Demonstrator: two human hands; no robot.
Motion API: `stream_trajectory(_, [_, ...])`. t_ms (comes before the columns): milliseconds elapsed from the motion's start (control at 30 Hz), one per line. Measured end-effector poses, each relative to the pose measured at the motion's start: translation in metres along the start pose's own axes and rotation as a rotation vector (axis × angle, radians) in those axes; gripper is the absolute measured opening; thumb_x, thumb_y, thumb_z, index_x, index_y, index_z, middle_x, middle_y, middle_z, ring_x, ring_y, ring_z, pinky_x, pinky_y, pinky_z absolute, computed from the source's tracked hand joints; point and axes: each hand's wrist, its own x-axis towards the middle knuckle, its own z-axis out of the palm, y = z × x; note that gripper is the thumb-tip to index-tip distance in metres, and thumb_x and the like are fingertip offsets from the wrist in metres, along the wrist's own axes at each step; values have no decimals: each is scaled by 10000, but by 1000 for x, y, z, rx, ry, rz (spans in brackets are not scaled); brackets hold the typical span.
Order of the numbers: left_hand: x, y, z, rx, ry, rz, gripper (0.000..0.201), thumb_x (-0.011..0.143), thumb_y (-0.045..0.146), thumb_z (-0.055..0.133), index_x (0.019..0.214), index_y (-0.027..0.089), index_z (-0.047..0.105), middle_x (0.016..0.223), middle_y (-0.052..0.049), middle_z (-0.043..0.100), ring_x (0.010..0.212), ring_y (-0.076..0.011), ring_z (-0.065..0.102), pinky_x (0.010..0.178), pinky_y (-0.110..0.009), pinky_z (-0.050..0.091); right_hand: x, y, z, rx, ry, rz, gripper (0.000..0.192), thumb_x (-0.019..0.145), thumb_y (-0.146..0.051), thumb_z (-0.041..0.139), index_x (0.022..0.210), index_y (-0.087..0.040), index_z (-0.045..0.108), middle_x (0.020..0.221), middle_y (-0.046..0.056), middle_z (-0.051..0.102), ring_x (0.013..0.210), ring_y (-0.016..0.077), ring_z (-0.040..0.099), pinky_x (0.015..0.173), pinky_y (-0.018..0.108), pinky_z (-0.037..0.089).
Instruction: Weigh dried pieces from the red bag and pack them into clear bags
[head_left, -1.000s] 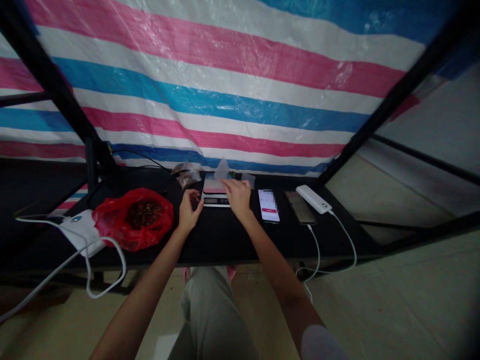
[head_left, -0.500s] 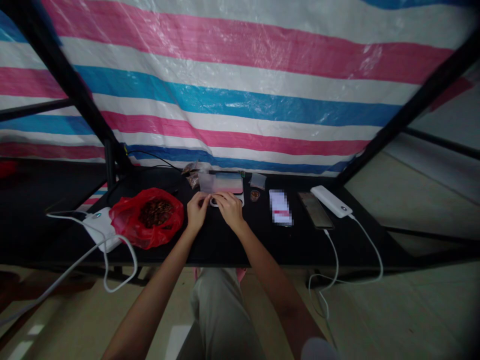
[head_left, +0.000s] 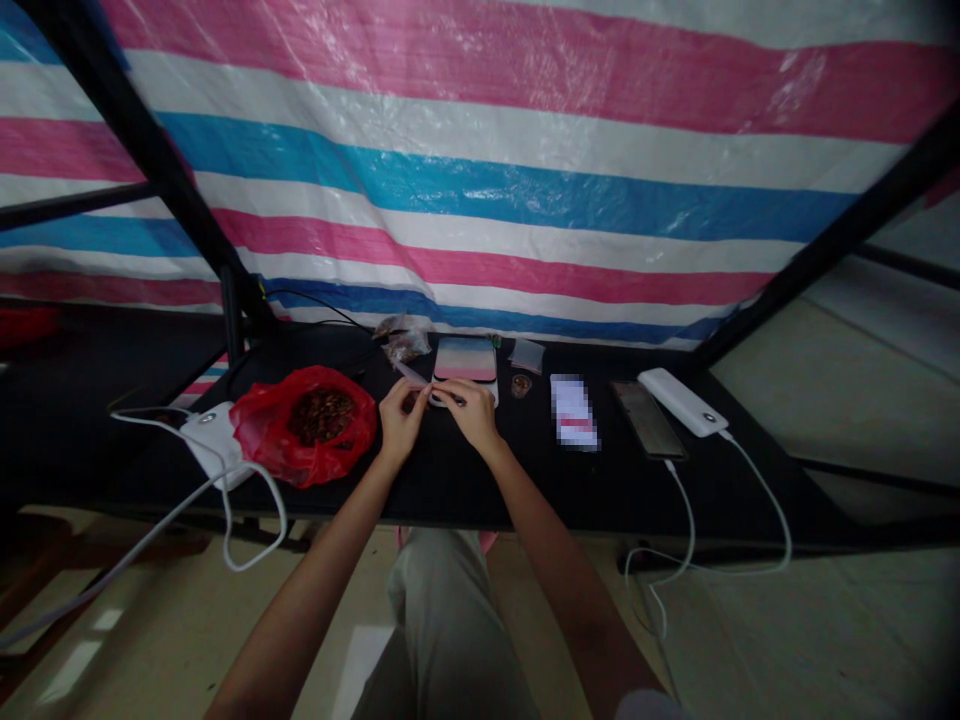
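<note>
My left hand (head_left: 401, 420) and my right hand (head_left: 470, 412) meet at the front of a small white device with a shiny flat top (head_left: 465, 358), which looks like a pocket scale. Pinched between the fingertips of both is a small clear plastic bag (head_left: 409, 374), seen nearly edge-on and slanting up to the left. Whether anything is inside it, I cannot tell. Left of my hands, a red plastic bag (head_left: 262, 425) lies spread around many small dark brown pieces (head_left: 322, 416). A small round container (head_left: 520, 384) with brown contents sits right of the device.
Small filled clear bags (head_left: 406, 345) lie behind my left hand. Flat clear bags (head_left: 526, 356) rest at the back. Rightward are a lit phone (head_left: 574, 412), a dark phone (head_left: 649, 420) and a white power bank (head_left: 682, 402). A corded white box (head_left: 217, 445) stands far left.
The small clear bag, which stood upright and spread flat, has tipped and now appears as a thin strip. Both hands stay close together. The whole view has shifted slightly.
</note>
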Motion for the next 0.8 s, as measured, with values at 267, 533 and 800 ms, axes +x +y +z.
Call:
stream_trajectory(267, [-3,3,-3,111,5,67,263,863,333,451,666,179,534,640,7,501,603,-115,488,584,-228,385,-3,3,3,81,-34,84,194,808,-333,550,871,-228,700,798,18,701,635,144,641,597,235,503])
stream_trajectory(533, [-4,-2,0,195,-112,68,236,886,308,407,748,180,549,664,6,543,607,-113,512,604,-221,390,-5,6,0,-72,-92,10,239,807,-275,524,985,-216,672,877,32,706,654,134,645,646,235,503])
stream_trajectory(800, [-6,-3,4,291,-202,131,223,903,286,362,880,193,563,805,-27,597,748,-136,573,689,-237,428,-7,12,-3,-302,-98,-21,255,848,-252,449,945,-188,677,868,59,702,682,147,645,681,240,473])
